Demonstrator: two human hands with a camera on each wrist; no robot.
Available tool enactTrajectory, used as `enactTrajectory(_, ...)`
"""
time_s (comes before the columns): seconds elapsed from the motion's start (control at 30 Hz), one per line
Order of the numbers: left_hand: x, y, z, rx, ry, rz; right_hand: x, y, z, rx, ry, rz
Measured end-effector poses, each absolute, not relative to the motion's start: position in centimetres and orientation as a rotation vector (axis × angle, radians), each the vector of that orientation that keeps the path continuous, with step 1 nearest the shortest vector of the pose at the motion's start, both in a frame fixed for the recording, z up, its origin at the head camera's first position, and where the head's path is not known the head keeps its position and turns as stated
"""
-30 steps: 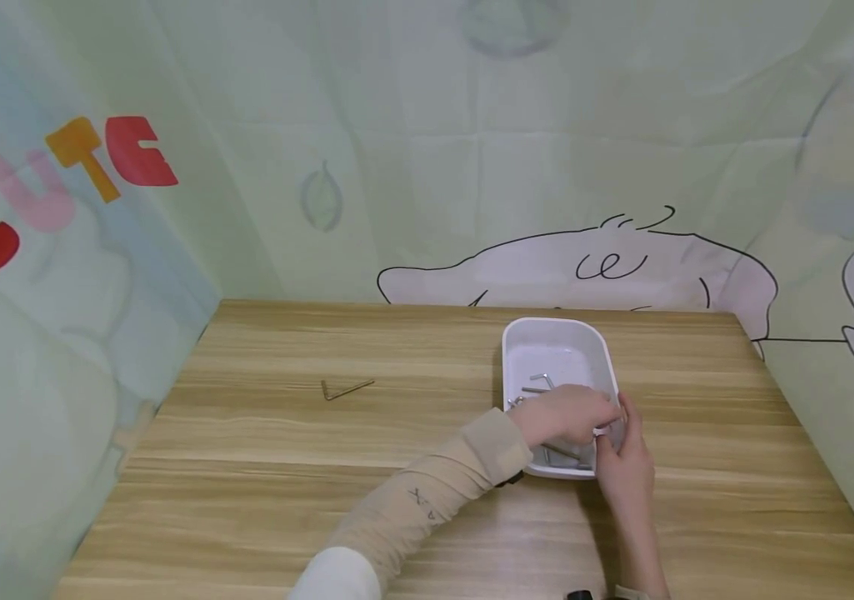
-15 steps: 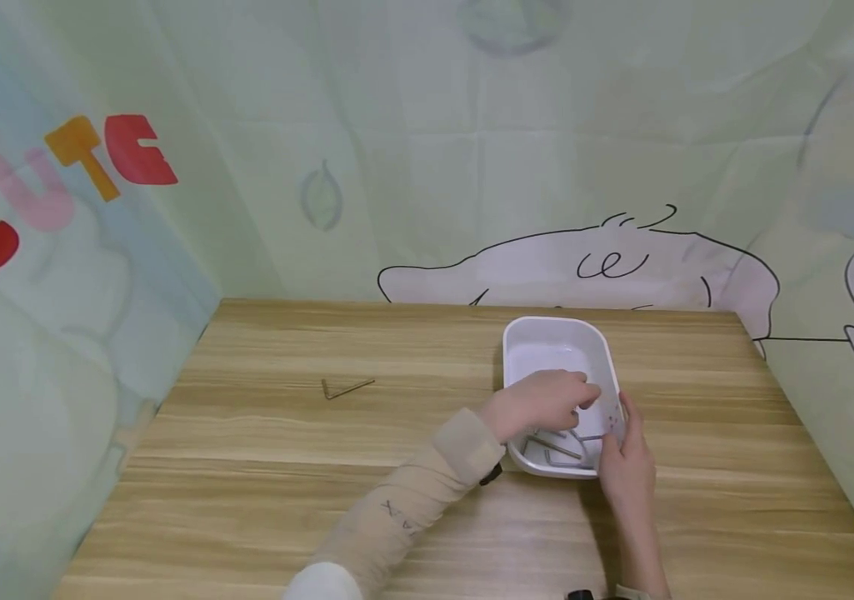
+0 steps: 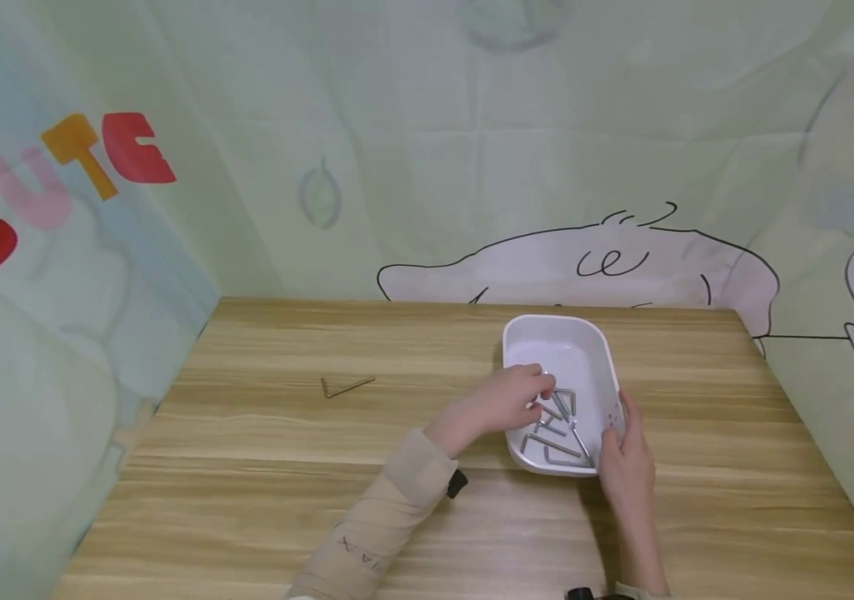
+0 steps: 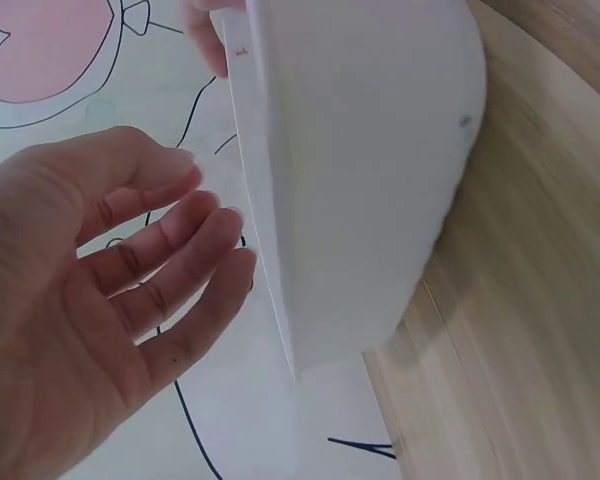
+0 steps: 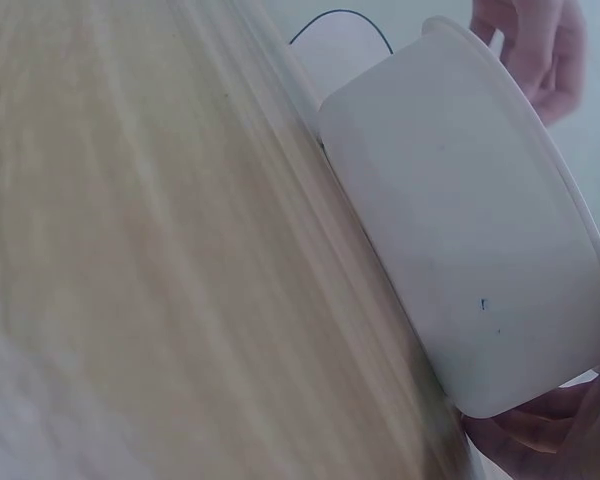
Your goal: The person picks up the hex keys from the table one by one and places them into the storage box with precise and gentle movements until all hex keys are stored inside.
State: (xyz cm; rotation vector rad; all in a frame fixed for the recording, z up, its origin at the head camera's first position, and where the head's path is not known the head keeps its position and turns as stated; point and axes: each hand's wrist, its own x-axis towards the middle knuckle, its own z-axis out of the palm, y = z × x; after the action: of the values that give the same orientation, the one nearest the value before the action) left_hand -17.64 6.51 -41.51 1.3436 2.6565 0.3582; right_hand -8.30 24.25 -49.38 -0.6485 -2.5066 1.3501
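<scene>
A white plastic tray point(image 3: 557, 346) with rounded corners stands on the table, toward the right in the head view. Several metal hex keys point(image 3: 552, 446) lie loose in its near half. My right hand point(image 3: 626, 475) grips the tray's right side, thumb over the rim and fingers outside. Over the tray's left rim is my left hand point(image 3: 505, 398), its fingers loosely bent above the keys. In the left wrist view, this hand point(image 4: 130, 250) shows no object between thumb and fingers, beside the tray's outer wall point(image 4: 360, 170).
One L-shaped hex key point(image 3: 349, 388) lies alone on the wooden table point(image 3: 262, 483), left of the tray. Behind the table hangs a printed cloth point(image 3: 412, 167) with cartoon drawings, which also covers both sides.
My left hand has moved left, from the tray's right side to above its left rim. More hex keys show in the tray, lying differently. The right hand stays at the rim.
</scene>
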Motion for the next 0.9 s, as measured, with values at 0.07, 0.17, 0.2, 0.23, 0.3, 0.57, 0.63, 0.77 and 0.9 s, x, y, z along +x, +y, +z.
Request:
enactTrajectory(0.07,-17.5,5.8,-41.5,1.335,2.675,0.38,-8.3,24.3,-49.3,-0.651,-2.506,1.346)
enactTrajectory(0.17,-17.2,4.9,-41.5,1.314,2.703,0.418,-8.2,24.3,-49.3,-0.654,-2.502,1.346)
enactTrajectory(0.2,-17.1,4.7,-41.5,1.309,2.713,0.433,-8.2,24.3,-49.2,-0.654,-2.501,1.347)
enactTrajectory(0.23,-17.1,4.4,-41.6,1.3,2.729,0.443,-8.2,24.2,-49.2,-0.654,-2.501,1.347)
enactTrajectory(0.3,-17.0,3.9,-41.6,1.282,2.755,0.474,-8.2,24.2,-49.2,-0.657,-2.502,1.348)
enactTrajectory(0.57,-16.7,2.2,-42.0,1.138,2.816,0.579,-8.2,24.2,-49.1,-0.659,-2.512,1.334)
enactTrajectory(0.63,-16.7,1.9,-42.3,1.121,2.824,0.606,-8.2,24.2,-49.1,-0.657,-2.508,1.333)
enactTrajectory(0.77,-16.4,1.3,-43.0,1.079,2.828,0.68,-8.2,24.3,-49.2,-0.663,-2.514,1.346)
enactTrajectory(0.9,-16.1,0.6,-43.8,1.013,2.83,0.729,-8.2,24.3,-49.3,-0.674,-2.522,1.355)
